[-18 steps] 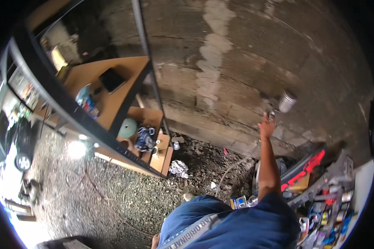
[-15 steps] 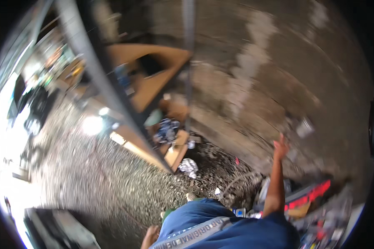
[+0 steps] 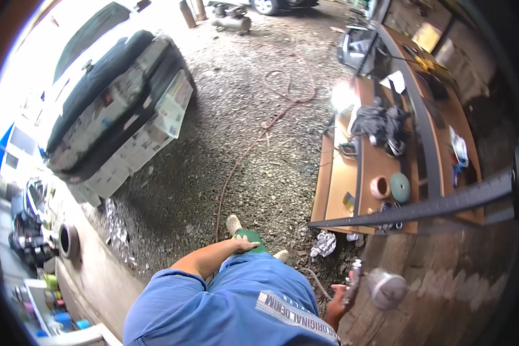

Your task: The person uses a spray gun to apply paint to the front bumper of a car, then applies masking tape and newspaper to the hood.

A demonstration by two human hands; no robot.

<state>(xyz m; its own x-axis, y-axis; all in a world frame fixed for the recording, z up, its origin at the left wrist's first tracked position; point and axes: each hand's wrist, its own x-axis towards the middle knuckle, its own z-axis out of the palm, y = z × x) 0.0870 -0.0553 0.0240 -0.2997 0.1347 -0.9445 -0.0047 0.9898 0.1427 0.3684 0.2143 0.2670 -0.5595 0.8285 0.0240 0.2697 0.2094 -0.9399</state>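
My right hand (image 3: 340,296) holds a silver spray gun (image 3: 350,284) fitted with a cylindrical cup (image 3: 386,287), low at my right side; a pale hose (image 3: 316,278) runs beside it. My left hand (image 3: 245,243) lies open, fingers extended, on the green shorts (image 3: 252,236) at my thigh. Beyond the spray gun is a brown shelving unit (image 3: 340,179) with a dark frame, holding dark cloths (image 3: 375,121), a green disc (image 3: 399,188) and a copper-coloured ring (image 3: 380,185). Crumpled pale material (image 3: 323,244) lies at its foot.
A dark vehicle (image 3: 104,95), partly covered with newspaper (image 3: 170,109), stands on gravel (image 3: 259,161) at left. A red hose (image 3: 251,147) snakes toward a compressor (image 3: 230,22) and another car at the back. A tyre (image 3: 68,241) and assorted cans (image 3: 52,295) sit at lower left.
My view has swung from the concrete wall to the gravel and vehicle. The spray gun, held out toward the wall, is now lower at my side; my left hand has come onto my thigh.
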